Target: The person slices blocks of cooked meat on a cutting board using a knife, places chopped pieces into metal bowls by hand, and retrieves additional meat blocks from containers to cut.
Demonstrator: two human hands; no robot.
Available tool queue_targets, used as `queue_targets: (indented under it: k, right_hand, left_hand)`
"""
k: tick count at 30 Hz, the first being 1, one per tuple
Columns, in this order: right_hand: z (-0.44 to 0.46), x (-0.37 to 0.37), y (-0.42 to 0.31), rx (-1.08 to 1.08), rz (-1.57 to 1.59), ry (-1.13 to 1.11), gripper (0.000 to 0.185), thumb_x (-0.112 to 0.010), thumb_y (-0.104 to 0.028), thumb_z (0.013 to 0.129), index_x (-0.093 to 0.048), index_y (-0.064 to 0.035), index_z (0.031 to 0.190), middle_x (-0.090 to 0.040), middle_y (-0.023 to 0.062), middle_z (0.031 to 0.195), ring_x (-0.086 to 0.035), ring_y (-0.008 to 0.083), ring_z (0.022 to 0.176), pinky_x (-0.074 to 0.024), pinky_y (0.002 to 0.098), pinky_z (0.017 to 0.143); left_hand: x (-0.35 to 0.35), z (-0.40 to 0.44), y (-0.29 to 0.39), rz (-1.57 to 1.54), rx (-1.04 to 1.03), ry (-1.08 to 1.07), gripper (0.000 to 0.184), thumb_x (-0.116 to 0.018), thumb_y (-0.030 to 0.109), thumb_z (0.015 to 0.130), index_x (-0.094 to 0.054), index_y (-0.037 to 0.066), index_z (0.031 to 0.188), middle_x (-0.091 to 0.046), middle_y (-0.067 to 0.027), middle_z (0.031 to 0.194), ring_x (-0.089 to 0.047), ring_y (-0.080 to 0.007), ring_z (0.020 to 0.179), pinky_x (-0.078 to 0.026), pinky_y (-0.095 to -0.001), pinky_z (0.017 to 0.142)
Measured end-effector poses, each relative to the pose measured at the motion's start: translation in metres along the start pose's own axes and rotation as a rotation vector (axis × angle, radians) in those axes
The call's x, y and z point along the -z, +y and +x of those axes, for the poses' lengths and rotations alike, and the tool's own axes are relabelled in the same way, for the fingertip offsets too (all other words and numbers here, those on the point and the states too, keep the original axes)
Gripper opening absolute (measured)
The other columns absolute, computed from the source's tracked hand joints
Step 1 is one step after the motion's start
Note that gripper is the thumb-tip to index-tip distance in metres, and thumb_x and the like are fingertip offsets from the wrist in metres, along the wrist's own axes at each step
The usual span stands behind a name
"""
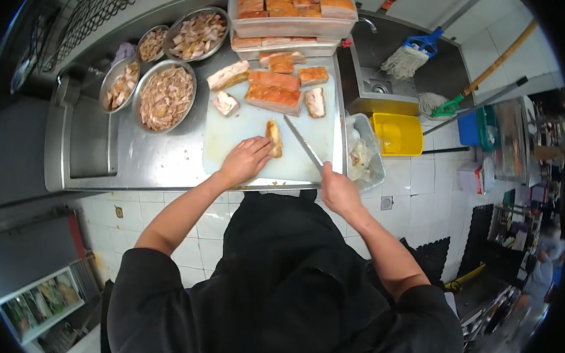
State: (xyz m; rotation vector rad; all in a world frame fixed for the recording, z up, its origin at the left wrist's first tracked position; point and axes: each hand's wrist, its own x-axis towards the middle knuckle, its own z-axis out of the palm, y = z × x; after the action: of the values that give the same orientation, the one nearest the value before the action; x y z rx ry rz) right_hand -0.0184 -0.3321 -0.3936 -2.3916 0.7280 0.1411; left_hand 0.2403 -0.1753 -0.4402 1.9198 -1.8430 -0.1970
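Note:
A browned strip of roast pork [274, 138] lies on the white cutting board [309, 168]. My left hand [248, 159] holds it from the left, its fingers closed together against the strip. My right hand [340, 191] grips a knife [304, 142] at the board's right side, and its blade points up and left, apart from the strip. Behind the strip sit larger slabs of crisp-skinned pork [274, 97], with smaller chunks [225, 104] around them.
Several metal bowls of cut meat [165, 98] stand left of the board. Stacked plastic tubs of pork slabs [292, 25] are at the back. To the right are a clear bin [371, 153] holding a plastic bag, a sink [378, 85], a yellow bucket [397, 135] and mops [406, 58].

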Motion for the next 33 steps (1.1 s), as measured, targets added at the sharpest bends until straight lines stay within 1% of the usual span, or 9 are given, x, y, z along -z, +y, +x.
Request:
queue_targets:
  k: [4,10,12,14,16,22,27,31,33]
  right_hand:
    - [0.029,-0.031,-0.043,-0.035,-0.059,-0.069,0.023,-0.051,0.000,0.086,-0.046,-0.0002,0.109,-0.068,0.0280,0.080,-0.068,0.0471,0.079,-0.0526,0.0576,0.072]
    - [0.052,-0.010,-0.079,0.017,-0.096,-0.121,0.024,-0.051,-0.001,0.086,-0.048,0.0013,0.109,-0.069,0.0281,0.079,-0.069,0.0465,0.080,-0.0534,0.0558,0.073]
    - [0.052,-0.022,-0.068,0.020,-0.103,-0.117,0.020,-0.049,-0.005,0.090,-0.047,0.0025,0.108,-0.068,0.0283,0.077,-0.068,0.0475,0.076,-0.0526,0.0573,0.070]
    - [0.049,-0.025,-0.068,0.010,-0.119,-0.115,0.018,-0.047,-0.008,0.094,-0.047,0.0037,0.107,-0.067,0.0285,0.075,-0.067,0.0485,0.073,-0.0517,0.0587,0.068]
    - [0.049,-0.015,-0.085,-0.073,-0.138,-0.175,0.023,-0.048,-0.002,0.089,-0.048,0.0023,0.112,-0.069,0.0291,0.083,-0.070,0.0468,0.082,-0.0534,0.0566,0.075]
    - [0.032,-0.002,-0.111,-0.210,-0.194,-0.325,0.021,-0.043,-0.006,0.093,-0.046,0.0019,0.113,-0.070,0.0287,0.088,-0.069,0.0474,0.086,-0.0532,0.0575,0.077]
    - [0.066,-0.040,-0.093,-0.068,-0.118,-0.125,0.017,-0.041,-0.006,0.095,-0.044,0.0016,0.110,-0.069,0.0282,0.085,-0.068,0.0480,0.082,-0.0526,0.0584,0.074]
    - [0.059,-0.007,-0.116,-0.051,-0.151,-0.173,0.015,-0.043,-0.005,0.095,-0.045,0.0017,0.108,-0.069,0.0286,0.084,-0.068,0.0478,0.082,-0.0530,0.0577,0.074]
    - [0.047,-0.006,-0.120,-0.110,-0.149,-0.234,0.017,-0.047,-0.004,0.092,-0.045,0.0022,0.107,-0.069,0.0293,0.083,-0.068,0.0479,0.082,-0.0534,0.0570,0.073]
  left_hand:
    - [-0.007,-0.009,-0.003,-0.185,0.071,0.131,0.034,-0.067,0.007,0.091,-0.064,0.003,0.125,-0.065,-0.0124,0.122,-0.060,-0.0323,0.115,-0.050,-0.0400,0.096]
    - [-0.011,-0.020,-0.009,-0.292,0.221,0.202,0.019,-0.069,0.002,0.087,-0.072,0.000,0.107,-0.066,-0.0121,0.113,-0.061,-0.0320,0.109,-0.051,-0.0394,0.095]
    - [-0.003,-0.014,-0.005,-0.194,0.118,0.295,0.016,-0.071,0.002,0.086,-0.073,0.001,0.101,-0.066,-0.0109,0.108,-0.061,-0.0311,0.104,-0.051,-0.0397,0.092]
    - [-0.007,-0.009,-0.016,-0.222,0.086,0.243,0.016,-0.072,0.003,0.085,-0.073,0.001,0.100,-0.066,-0.0106,0.106,-0.061,-0.0310,0.104,-0.051,-0.0401,0.092]
    - [-0.013,-0.002,-0.022,-0.248,0.054,0.201,0.015,-0.072,0.004,0.084,-0.072,0.002,0.099,-0.066,-0.0103,0.105,-0.061,-0.0309,0.103,-0.051,-0.0404,0.091]
    - [-0.021,-0.006,-0.024,-0.254,0.081,0.218,0.013,-0.072,0.004,0.084,-0.072,0.002,0.097,-0.067,-0.0104,0.102,-0.061,-0.0312,0.101,-0.051,-0.0409,0.091]
    - [-0.019,-0.009,-0.032,-0.313,0.016,0.265,0.013,-0.071,0.003,0.084,-0.072,0.002,0.097,-0.067,-0.0118,0.103,-0.062,-0.0314,0.102,-0.051,-0.0412,0.091]
    - [-0.013,-0.010,-0.035,-0.339,0.021,0.203,0.014,-0.071,0.003,0.084,-0.072,0.001,0.098,-0.068,-0.0119,0.103,-0.063,-0.0317,0.102,-0.051,-0.0412,0.092]
    - [-0.017,-0.011,-0.035,-0.322,0.005,0.264,0.012,-0.071,0.003,0.084,-0.072,0.001,0.096,-0.068,-0.0117,0.103,-0.063,-0.0320,0.101,-0.052,-0.0413,0.092]
